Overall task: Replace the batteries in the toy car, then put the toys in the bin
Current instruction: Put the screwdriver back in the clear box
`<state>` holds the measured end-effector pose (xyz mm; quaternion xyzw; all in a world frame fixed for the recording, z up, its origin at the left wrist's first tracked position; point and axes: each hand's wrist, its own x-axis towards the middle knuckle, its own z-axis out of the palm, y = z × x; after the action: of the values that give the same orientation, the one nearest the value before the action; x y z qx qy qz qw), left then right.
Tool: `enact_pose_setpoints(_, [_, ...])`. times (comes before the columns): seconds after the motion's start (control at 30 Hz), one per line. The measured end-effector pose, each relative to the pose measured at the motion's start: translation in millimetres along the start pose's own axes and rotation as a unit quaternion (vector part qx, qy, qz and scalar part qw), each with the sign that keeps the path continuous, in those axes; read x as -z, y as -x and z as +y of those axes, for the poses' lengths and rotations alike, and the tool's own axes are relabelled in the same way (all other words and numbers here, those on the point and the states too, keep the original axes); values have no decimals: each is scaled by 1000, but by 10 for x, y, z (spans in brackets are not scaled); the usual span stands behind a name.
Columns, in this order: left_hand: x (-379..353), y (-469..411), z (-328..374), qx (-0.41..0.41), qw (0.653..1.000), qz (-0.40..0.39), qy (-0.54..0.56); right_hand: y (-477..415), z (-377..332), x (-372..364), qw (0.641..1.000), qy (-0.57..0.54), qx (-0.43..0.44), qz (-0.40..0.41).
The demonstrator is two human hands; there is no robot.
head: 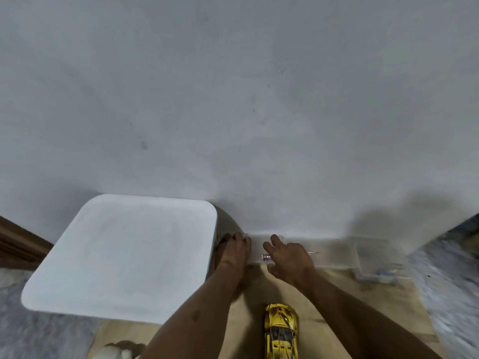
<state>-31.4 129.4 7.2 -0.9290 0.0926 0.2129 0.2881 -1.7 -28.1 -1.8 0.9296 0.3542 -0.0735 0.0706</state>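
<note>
Reaching forward over a pale wooden surface, both bare hands lay at the foot of a plain white wall. The left hand rested with its fingers curled down against the near-left end of a clear plastic box that stood along the wall, just beside the corner of a large white bin. Whether those fingers gripped the box edge or only pressed on it could not be told. The right hand was spread over the same box, its fingers loosely open, thumb and forefinger apart, holding nothing that showed. A small purplish, metallic item, perhaps a battery, lay just beside the right thumb, touching or nearly touching it; blur hid the detail. A thin metal rod poked out to the right of that hand.

The yellow toy car sat on the surface near the person, between the two forearms, well apart from both hands and outside the bin. The bin stood to the left, its white top facing the camera. A white fluffy thing showed at the bottom edge, partly cut off. Grey carpet lay on either side.
</note>
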Motion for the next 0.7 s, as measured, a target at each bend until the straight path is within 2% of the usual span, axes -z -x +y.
enact_pose_setpoints(0.13, [-6, -3, 9, -19, 999, 2, -47, 37, 16, -52, 1000, 2, -12, 0])
enact_pose_setpoints(0.23, [40, 16, 3, -28, 999, 9, -45, 47, -6, -104, 999, -2, -18, 39])
enact_pose_setpoints(0.33, [66, 48, -4, -22, 1000, 17, -14, 47, -37, -143, 997, -23, -35, 60])
enact_pose_setpoints(0.4, [93, 67, -23, -7, 1000, 12, 17, 57, -36, -119, 998, -39, -44, 27])
enact_pose_setpoints(0.6, [229, 55, -158, 25, 985, 6, 171, 164, 77, -68, 990, -103, -95, 29])
enact_pose_setpoints(0.7, [294, 95, -208, 9, 984, 12, 177, 217, 86, -64, 986, -119, -117, 31])
